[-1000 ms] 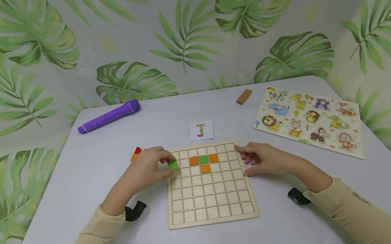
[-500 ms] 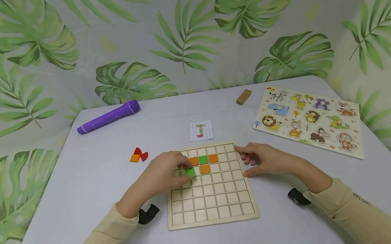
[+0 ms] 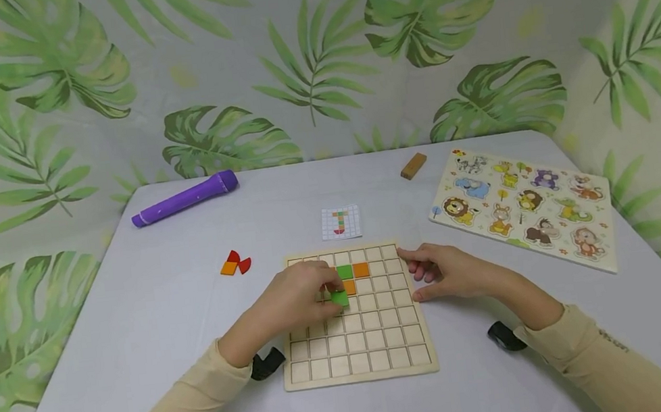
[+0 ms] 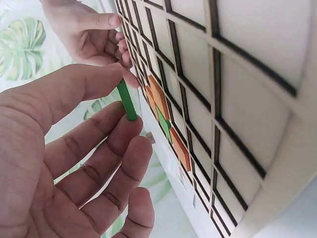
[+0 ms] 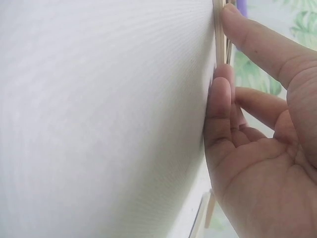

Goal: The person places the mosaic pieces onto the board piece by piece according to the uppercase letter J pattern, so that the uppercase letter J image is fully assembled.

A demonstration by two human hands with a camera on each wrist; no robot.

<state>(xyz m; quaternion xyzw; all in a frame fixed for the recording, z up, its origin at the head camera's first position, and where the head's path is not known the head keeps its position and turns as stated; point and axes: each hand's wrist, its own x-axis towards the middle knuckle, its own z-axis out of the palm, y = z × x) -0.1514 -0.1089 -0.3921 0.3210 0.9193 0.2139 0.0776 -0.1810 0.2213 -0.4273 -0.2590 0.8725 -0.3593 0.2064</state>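
Observation:
My left hand (image 3: 305, 295) pinches a green square tile (image 3: 339, 299) between thumb and fingertips, over the upper middle of the wooden grid board (image 3: 349, 366). In the left wrist view the green tile (image 4: 127, 100) is seen edge-on, apart from the board. A green tile (image 3: 345, 272), an orange tile (image 3: 361, 270) to its right and another orange tile (image 3: 349, 287) below lie in the grid. The hand covers part of these and whatever lies left of them. My right hand (image 3: 451, 270) touches the board's right edge with thumb and index finger spread apart, the other fingers loosely bent.
Behind the board lies a small pattern card (image 3: 340, 222). Red and orange pieces (image 3: 233, 263) lie left. Farther back are a purple microphone (image 3: 185, 199), a small wooden block (image 3: 414, 166) and an animal puzzle board (image 3: 520, 208).
My left hand has carried the green tile rightward and down from the board's upper left edge to beside the lower orange tile, uncovering the loose red and orange pieces. The right hand stays put.

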